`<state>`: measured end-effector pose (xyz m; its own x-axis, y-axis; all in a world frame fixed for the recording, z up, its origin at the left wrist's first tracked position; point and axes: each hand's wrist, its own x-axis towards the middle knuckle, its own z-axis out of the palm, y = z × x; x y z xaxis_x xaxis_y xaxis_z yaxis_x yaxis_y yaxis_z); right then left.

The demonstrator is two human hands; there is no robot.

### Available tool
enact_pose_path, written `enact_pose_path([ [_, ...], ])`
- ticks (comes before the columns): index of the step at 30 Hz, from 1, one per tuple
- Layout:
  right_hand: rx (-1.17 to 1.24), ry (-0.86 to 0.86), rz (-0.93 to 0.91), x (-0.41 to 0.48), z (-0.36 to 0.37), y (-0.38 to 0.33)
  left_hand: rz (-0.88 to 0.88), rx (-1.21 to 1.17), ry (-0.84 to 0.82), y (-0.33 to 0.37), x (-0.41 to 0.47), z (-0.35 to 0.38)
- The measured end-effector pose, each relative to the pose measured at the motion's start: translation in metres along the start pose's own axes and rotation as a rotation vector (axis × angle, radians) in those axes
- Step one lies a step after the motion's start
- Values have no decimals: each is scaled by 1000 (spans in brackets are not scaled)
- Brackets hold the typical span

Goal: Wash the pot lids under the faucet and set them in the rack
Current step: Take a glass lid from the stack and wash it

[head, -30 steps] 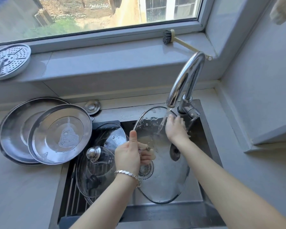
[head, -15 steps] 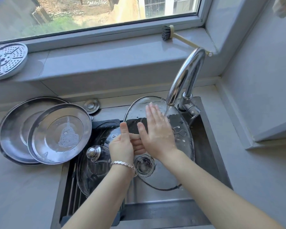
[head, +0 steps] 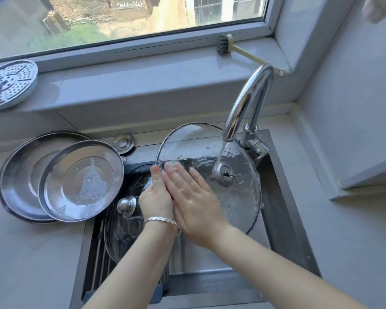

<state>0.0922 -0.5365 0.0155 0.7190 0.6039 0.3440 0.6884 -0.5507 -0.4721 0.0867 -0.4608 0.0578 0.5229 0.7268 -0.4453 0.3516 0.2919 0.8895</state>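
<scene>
A large glass pot lid (head: 236, 197) with a metal rim is held tilted over the sink, under the running chrome faucet (head: 245, 108). My left hand (head: 155, 197) grips the lid's left edge. My right hand (head: 192, 197) lies flat, fingers spread, on the lid's wet surface. Water falls on the lid near its centre fitting. A second glass lid with a round metal knob (head: 126, 205) rests in the dark rack (head: 98, 259) on the sink's left side, partly hidden by my left forearm.
Two steel lids (head: 80, 179) lie overlapped on the counter at the left, the front one holding soapy water. A small round cover (head: 123, 141) sits behind the sink. A perforated steamer plate (head: 9, 83) and a dish brush (head: 225, 44) rest on the windowsill.
The lid has been lifted and turned toward the faucet. My right hand went from the lid's far edge to flat on its surface and slid left across it.
</scene>
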Motion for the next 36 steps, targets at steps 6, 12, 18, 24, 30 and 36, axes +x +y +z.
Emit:
enact_pose_path([
  [6,129,-6,300,-52,6,37,-61,-210,-4,4,6,-11],
  [12,188,-126,545,-38,-5,21,-80,-241,39,2,7,-17],
  [18,225,-217,844,-17,-10,58,-130,-237,45,-5,7,-21],
  [24,134,-248,456,-39,-7,18,-157,-220,46,-7,8,-20],
  [30,314,-181,813,-17,-18,81,-126,-184,5,-5,5,-26],
  [36,259,-239,491,-32,-14,79,-87,-140,-34,-2,7,-27],
])
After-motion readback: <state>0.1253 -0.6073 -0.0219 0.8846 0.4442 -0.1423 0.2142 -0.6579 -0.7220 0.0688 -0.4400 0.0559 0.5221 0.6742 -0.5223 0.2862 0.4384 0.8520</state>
